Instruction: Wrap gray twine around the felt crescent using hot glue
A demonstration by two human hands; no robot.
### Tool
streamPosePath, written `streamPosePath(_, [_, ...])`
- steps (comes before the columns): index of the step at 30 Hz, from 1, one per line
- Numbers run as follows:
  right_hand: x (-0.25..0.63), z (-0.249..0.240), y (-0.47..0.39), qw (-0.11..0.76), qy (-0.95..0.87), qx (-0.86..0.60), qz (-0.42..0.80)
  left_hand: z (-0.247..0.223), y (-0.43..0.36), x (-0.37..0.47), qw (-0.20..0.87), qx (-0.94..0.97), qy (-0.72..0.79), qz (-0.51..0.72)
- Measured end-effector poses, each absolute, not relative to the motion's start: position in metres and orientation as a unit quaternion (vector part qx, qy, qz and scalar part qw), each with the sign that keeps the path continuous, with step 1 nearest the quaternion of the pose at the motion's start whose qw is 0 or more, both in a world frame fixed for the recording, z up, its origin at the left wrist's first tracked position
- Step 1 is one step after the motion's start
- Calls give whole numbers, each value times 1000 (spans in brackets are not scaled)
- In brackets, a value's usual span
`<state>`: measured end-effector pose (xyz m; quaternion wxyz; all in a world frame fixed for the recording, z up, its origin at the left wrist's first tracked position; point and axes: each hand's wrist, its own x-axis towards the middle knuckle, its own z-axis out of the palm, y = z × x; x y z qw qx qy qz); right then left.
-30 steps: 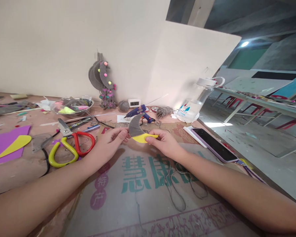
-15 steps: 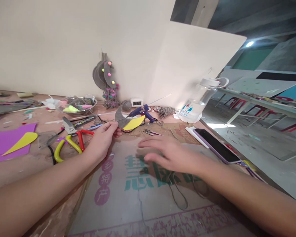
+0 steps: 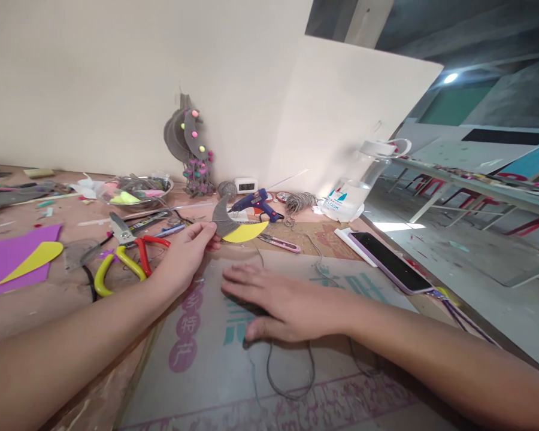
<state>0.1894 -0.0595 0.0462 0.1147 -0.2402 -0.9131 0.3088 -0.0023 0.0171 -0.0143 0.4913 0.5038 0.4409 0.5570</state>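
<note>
Crescent (image 3: 234,230), part grey-wrapped, part bare yellow, juts beyond the left hand (image 3: 186,251), its fingers pinching the grey; right hand (image 3: 282,302) spreads loosely open above looped yarn (image 3: 291,398).

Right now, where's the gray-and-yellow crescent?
Head view, just left of center: the crescent is held in the left grip, nearer the camera than the blue glue gun and right of the scissors.

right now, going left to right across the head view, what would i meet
Purple sheet → scissors → left hand → grey and yellow crescent → bundle of grey yarn → phone.
</note>
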Motion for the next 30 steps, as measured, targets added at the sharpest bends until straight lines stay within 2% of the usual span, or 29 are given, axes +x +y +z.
streamPosePath(4, [194, 53, -63, 1, -869, -171, 464, -15, 17, -2, 490, 511, 441, 551])
streamPosePath(5, [195, 54, -63, 12, -858, -194, 476, -15, 16, -2, 487, 516, 442, 549])
streamPosePath(8, [200, 52, -53, 53, -873, -310, 374, -15, 15, -3, 478, 529, 448, 539])
streamPosePath(12, [215, 37, -26, 59, -881, -424, 199, -12, 14, -3, 463, 543, 455, 533])
streamPosePath(14, [224, 34, -13, 82, -873, -453, 163, -11, 13, -3, 463, 546, 450, 534])
streamPosePath(16, [231, 35, -4, 156, -849, -477, 166, -9, 12, -2, 473, 548, 442, 530])
streamPosePath(19, [231, 36, -1, 305, -776, -473, 286, -5, 7, -1, 493, 564, 431, 504])
streamPosePath(21, [225, 35, -5, 352, -723, -432, 409, -3, 3, 0, 497, 594, 422, 472])
streamPosePath(25, [210, 25, -17, 366, -640, -381, 558, 1, -4, 1, 481, 646, 407, 431])
streamPosePath(30, [205, 17, -26, 370, -641, -399, 541, 1, -4, 1, 470, 651, 417, 426])
